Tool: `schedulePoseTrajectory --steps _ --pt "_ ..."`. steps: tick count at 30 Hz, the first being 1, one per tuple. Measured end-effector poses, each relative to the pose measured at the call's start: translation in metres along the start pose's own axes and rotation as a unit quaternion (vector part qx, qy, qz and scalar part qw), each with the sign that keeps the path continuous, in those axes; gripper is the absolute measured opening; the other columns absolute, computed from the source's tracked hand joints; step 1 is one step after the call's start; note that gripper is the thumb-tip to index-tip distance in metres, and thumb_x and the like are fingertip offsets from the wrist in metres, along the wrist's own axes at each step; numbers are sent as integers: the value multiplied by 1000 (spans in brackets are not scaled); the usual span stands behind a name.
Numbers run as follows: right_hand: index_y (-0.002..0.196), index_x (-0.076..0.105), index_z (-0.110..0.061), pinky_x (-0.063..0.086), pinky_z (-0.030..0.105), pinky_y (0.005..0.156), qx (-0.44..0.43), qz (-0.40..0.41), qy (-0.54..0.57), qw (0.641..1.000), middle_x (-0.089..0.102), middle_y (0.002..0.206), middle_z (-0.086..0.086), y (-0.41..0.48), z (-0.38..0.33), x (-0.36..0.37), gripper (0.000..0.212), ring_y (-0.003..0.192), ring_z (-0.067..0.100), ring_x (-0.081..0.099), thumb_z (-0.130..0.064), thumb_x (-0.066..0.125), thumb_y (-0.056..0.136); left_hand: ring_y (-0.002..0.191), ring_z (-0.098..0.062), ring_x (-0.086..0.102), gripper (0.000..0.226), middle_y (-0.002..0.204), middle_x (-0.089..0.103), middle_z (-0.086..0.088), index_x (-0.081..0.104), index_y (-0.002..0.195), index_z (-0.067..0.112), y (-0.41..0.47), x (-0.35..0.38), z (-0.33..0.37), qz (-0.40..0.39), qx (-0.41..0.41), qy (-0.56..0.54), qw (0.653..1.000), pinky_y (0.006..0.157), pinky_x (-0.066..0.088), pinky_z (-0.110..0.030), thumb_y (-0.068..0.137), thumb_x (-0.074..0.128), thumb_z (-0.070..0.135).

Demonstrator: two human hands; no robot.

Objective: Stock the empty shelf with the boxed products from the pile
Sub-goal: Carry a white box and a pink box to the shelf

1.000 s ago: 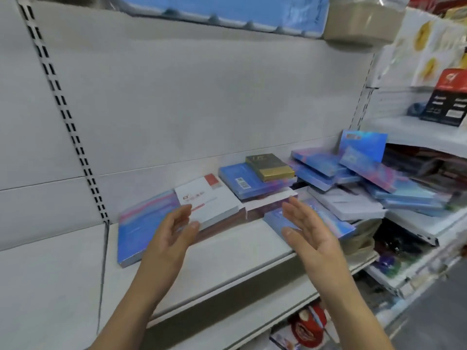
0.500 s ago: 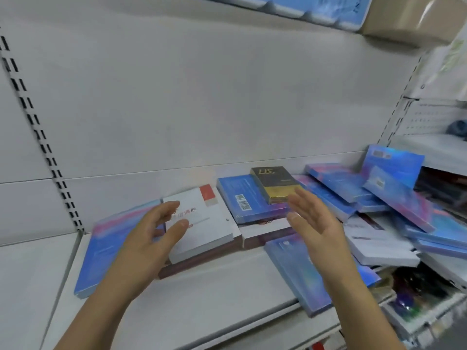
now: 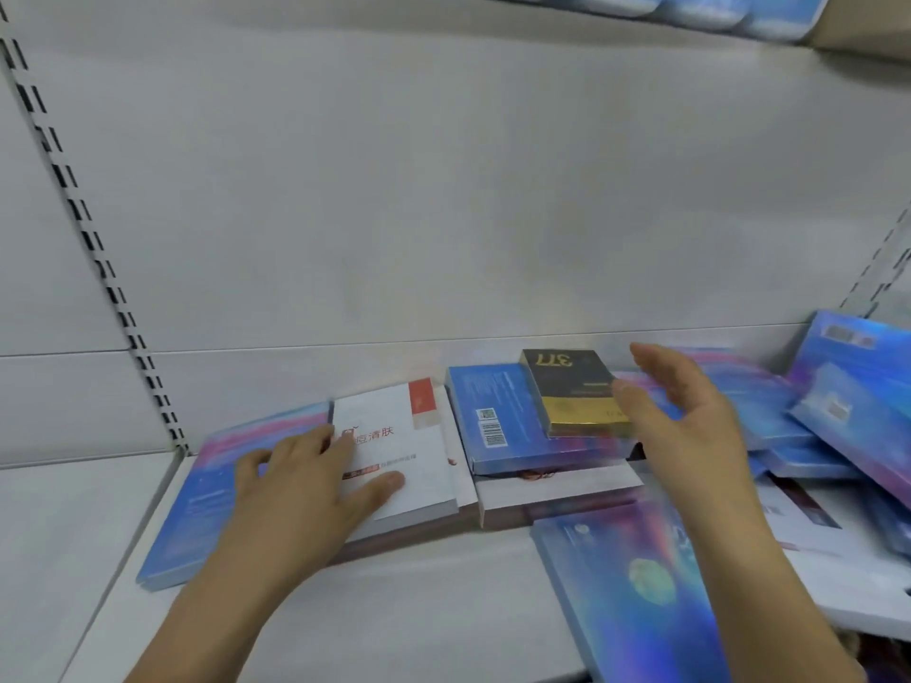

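L hand (image 3: pixel 300 490) reached white box (image 3: pixel 419 460).

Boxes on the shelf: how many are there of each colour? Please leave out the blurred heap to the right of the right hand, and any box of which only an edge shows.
Blue: 3 (pink-streaked box, barcode box, front box)
White box with red tab: 1
Black and gold box: 1
Total: 5

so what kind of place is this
Probably a shop aisle: a white shelf, a slotted rail up the back wall, and a loose pile of boxes in retail packaging, one with a barcode.
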State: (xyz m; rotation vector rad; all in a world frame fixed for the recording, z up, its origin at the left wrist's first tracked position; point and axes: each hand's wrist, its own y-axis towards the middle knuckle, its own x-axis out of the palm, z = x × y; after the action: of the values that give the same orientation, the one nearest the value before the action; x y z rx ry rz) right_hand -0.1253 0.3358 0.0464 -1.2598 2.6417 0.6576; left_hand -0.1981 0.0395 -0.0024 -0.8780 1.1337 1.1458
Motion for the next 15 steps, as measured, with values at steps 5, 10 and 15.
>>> schedulePoseTrajectory --steps 5,10,15 --pt "136 50 -37 46 52 103 56 -73 -268 959 57 139 -6 14 20 -4 82 127 22 53 -86 50 71 151 -13 19 113 166 22 11 25 156 42 0 -5 19 -48 -5 39 998 120 8 -47 62 -11 95" --pt "121 60 -36 50 47 93 34 -98 -322 941 61 114 -5 16 18 -14 57 108 22 58 -75 54 81 148 -11 22 122 150 45 17 20 156 47 -3 -9 25 -51 -11 60 997 115 8 -49 51 -25 89" --pt "119 63 -33 48 46 95 42 -120 -318 940 58 111 -3 18 14 -23 37 111 25 55 -57 56 92 150 -17 22 83 149 47 7 14 153 57 -8 -11 33 -54 -24 -22 998 118 1 -47 76 10 89"
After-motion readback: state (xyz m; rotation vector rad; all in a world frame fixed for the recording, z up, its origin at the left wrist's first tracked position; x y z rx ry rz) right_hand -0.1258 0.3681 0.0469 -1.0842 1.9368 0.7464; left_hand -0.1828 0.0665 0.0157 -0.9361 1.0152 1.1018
